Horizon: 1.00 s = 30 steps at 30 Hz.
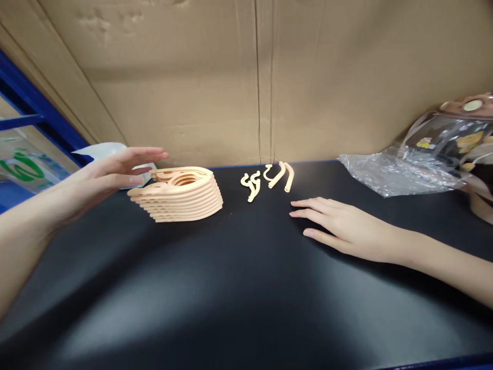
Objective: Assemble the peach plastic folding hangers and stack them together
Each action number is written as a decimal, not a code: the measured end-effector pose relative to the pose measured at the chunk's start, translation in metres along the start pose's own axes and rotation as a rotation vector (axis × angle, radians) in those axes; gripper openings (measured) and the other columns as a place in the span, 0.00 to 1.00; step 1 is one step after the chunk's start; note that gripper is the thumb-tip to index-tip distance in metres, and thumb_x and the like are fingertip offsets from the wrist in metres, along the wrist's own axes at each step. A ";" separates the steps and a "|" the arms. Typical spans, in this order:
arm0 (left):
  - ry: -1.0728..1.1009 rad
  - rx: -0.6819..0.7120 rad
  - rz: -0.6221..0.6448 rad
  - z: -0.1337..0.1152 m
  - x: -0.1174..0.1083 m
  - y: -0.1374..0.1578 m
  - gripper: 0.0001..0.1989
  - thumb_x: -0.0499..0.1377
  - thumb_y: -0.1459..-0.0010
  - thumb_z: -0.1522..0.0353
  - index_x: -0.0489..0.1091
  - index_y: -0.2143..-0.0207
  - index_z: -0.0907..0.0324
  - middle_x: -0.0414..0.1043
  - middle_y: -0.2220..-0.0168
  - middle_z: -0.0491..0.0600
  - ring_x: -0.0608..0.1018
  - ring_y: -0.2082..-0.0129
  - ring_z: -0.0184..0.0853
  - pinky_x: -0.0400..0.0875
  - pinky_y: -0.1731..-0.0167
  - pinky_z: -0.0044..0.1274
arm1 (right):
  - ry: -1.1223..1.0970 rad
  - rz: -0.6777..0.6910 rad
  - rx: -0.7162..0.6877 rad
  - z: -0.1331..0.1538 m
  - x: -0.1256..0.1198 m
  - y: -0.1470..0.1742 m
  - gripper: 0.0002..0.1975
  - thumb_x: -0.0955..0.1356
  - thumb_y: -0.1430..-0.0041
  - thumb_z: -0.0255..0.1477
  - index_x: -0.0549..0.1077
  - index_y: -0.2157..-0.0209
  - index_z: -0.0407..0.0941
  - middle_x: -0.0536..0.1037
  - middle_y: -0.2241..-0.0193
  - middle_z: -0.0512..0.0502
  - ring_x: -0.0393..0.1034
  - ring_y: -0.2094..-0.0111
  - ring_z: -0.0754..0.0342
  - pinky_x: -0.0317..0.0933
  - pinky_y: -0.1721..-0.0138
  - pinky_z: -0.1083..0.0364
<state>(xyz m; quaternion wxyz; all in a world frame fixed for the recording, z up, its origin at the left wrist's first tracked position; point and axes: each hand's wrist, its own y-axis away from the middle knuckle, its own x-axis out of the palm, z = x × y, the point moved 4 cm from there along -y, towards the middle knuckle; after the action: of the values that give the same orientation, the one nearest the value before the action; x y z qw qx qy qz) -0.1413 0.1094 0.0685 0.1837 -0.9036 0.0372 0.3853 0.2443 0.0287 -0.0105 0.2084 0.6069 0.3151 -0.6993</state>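
Observation:
A neat stack of cream plastic folding hangers [185, 200] lies on the black table [215, 308], left of the middle. My left hand [111, 172] hovers over the stack's left end, fingers stretched out and nothing held; whether a fingertip touches the top hanger I cannot tell. To the right of the stack lie several loose cream hook pieces [252, 185] and curved plastic pieces [288, 177]. My right hand [335, 226] is palm down at or just above the table, fingers spread and bare, a little in front of the curved pieces.
Cardboard [185, 92] walls off the table's back. A crumpled clear plastic bag [400, 172] lies at the back right, beside a transparent bag with brown trim [462, 131]. White paper or film [102, 150] shows behind my left hand. A blue metal frame [50, 128] stands at the left.

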 end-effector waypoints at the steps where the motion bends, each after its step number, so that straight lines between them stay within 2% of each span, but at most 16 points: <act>1: -0.008 0.014 -0.033 -0.006 0.001 0.001 0.33 0.60 0.51 0.46 0.68 0.48 0.55 0.70 0.45 0.48 0.73 0.49 0.40 0.66 0.47 0.37 | 0.001 0.001 -0.002 0.000 0.000 0.000 0.21 0.57 0.33 0.38 0.67 0.44 0.46 0.66 0.42 0.41 0.63 0.43 0.46 0.57 0.41 0.42; 2: -0.018 0.031 -0.089 -0.014 0.003 0.004 0.32 0.59 0.50 0.47 0.68 0.48 0.56 0.72 0.46 0.48 0.74 0.51 0.40 0.67 0.48 0.37 | 0.003 0.003 -0.003 0.000 0.000 0.000 0.21 0.57 0.33 0.38 0.67 0.44 0.46 0.66 0.42 0.41 0.63 0.43 0.47 0.57 0.41 0.42; 4: -0.133 0.105 -0.298 -0.039 0.008 0.015 0.27 0.60 0.47 0.54 0.68 0.48 0.57 0.72 0.47 0.49 0.75 0.53 0.39 0.69 0.49 0.36 | 0.010 0.008 -0.001 -0.001 0.000 0.000 0.21 0.57 0.33 0.38 0.67 0.44 0.45 0.66 0.42 0.42 0.63 0.43 0.47 0.57 0.41 0.42; 6: -0.166 0.296 -0.522 -0.072 0.020 0.034 0.22 0.60 0.45 0.62 0.68 0.49 0.60 0.71 0.48 0.52 0.74 0.51 0.39 0.69 0.49 0.33 | 0.013 0.011 0.001 -0.002 0.001 0.000 0.21 0.56 0.33 0.38 0.67 0.44 0.46 0.66 0.41 0.42 0.63 0.43 0.47 0.56 0.41 0.42; 7: -0.187 0.355 -0.526 -0.086 0.031 0.042 0.19 0.58 0.43 0.65 0.67 0.50 0.60 0.71 0.49 0.52 0.74 0.50 0.39 0.68 0.48 0.33 | 0.011 0.010 0.002 -0.002 0.001 -0.001 0.21 0.57 0.33 0.38 0.67 0.44 0.46 0.66 0.41 0.42 0.63 0.43 0.47 0.56 0.41 0.43; 8: -0.211 0.429 -0.462 -0.101 0.046 0.050 0.17 0.57 0.42 0.67 0.67 0.50 0.59 0.71 0.50 0.51 0.74 0.50 0.38 0.68 0.48 0.32 | 0.007 0.006 0.002 -0.002 0.001 -0.001 0.21 0.57 0.33 0.38 0.67 0.44 0.46 0.66 0.42 0.42 0.63 0.43 0.47 0.56 0.40 0.43; 10: -0.297 0.543 -0.188 -0.123 0.080 0.064 0.15 0.54 0.40 0.69 0.64 0.50 0.58 0.69 0.49 0.50 0.71 0.48 0.37 0.65 0.44 0.31 | 0.000 -0.004 0.001 -0.003 0.001 -0.001 0.21 0.57 0.33 0.38 0.67 0.44 0.46 0.66 0.42 0.41 0.63 0.43 0.47 0.56 0.41 0.42; 12: -0.348 0.612 0.041 -0.135 0.111 0.075 0.18 0.54 0.40 0.69 0.61 0.46 0.56 0.64 0.43 0.50 0.66 0.42 0.37 0.62 0.41 0.31 | 0.001 -0.011 -0.005 -0.003 0.000 -0.001 0.21 0.57 0.33 0.38 0.67 0.44 0.45 0.66 0.42 0.41 0.63 0.43 0.47 0.56 0.41 0.42; 14: -0.400 0.587 0.195 -0.138 0.136 0.079 0.22 0.53 0.38 0.66 0.58 0.42 0.56 0.58 0.38 0.52 0.61 0.38 0.39 0.62 0.41 0.33 | 0.009 -0.014 -0.010 -0.002 0.000 -0.001 0.21 0.57 0.33 0.38 0.67 0.44 0.45 0.66 0.42 0.40 0.63 0.43 0.46 0.56 0.41 0.41; 15: -0.419 0.581 0.233 -0.138 0.146 0.077 0.23 0.53 0.38 0.64 0.57 0.41 0.58 0.57 0.38 0.53 0.58 0.36 0.40 0.61 0.40 0.34 | 0.013 -0.015 -0.011 -0.002 0.000 -0.001 0.21 0.57 0.33 0.38 0.67 0.44 0.45 0.66 0.42 0.40 0.63 0.43 0.46 0.56 0.41 0.42; 17: -0.458 0.557 0.272 -0.136 0.161 0.068 0.25 0.52 0.37 0.62 0.57 0.40 0.61 0.55 0.36 0.55 0.55 0.35 0.42 0.59 0.39 0.37 | 0.018 -0.019 -0.012 -0.003 0.000 -0.001 0.21 0.57 0.33 0.38 0.66 0.44 0.44 0.66 0.42 0.40 0.63 0.44 0.47 0.57 0.41 0.42; 21: -0.538 0.478 0.234 -0.130 0.185 0.031 0.28 0.51 0.36 0.60 0.57 0.39 0.67 0.53 0.36 0.60 0.55 0.35 0.46 0.56 0.39 0.39 | 0.024 -0.019 -0.027 -0.003 0.001 0.000 0.21 0.57 0.33 0.38 0.66 0.43 0.44 0.66 0.42 0.40 0.63 0.43 0.47 0.57 0.41 0.42; 25: -0.604 0.390 0.204 -0.125 0.207 -0.002 0.30 0.49 0.35 0.58 0.57 0.40 0.74 0.57 0.39 0.66 0.56 0.36 0.51 0.50 0.38 0.42 | 0.014 -0.018 -0.036 -0.003 -0.001 0.000 0.21 0.57 0.32 0.37 0.66 0.44 0.44 0.67 0.43 0.39 0.64 0.45 0.46 0.58 0.43 0.42; 27: -0.599 0.391 0.197 -0.125 0.216 -0.008 0.29 0.48 0.34 0.58 0.60 0.43 0.75 0.60 0.40 0.67 0.59 0.37 0.51 0.52 0.39 0.41 | 0.003 -0.019 -0.040 -0.002 -0.003 -0.001 0.21 0.57 0.33 0.36 0.66 0.44 0.44 0.68 0.44 0.38 0.64 0.46 0.46 0.59 0.44 0.41; 30: -0.582 0.422 0.195 -0.129 0.224 -0.006 0.24 0.46 0.33 0.62 0.63 0.46 0.74 0.62 0.41 0.65 0.60 0.38 0.49 0.53 0.39 0.39 | -0.015 -0.012 -0.047 -0.001 -0.005 -0.001 0.20 0.57 0.33 0.36 0.65 0.43 0.45 0.67 0.44 0.39 0.64 0.45 0.46 0.60 0.44 0.42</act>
<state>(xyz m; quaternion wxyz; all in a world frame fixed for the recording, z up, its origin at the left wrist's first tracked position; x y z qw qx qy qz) 0.1045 0.0853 -0.0064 0.3311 -0.6906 0.1481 0.6257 0.2456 0.0295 -0.0059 0.2210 0.5945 0.3335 -0.6975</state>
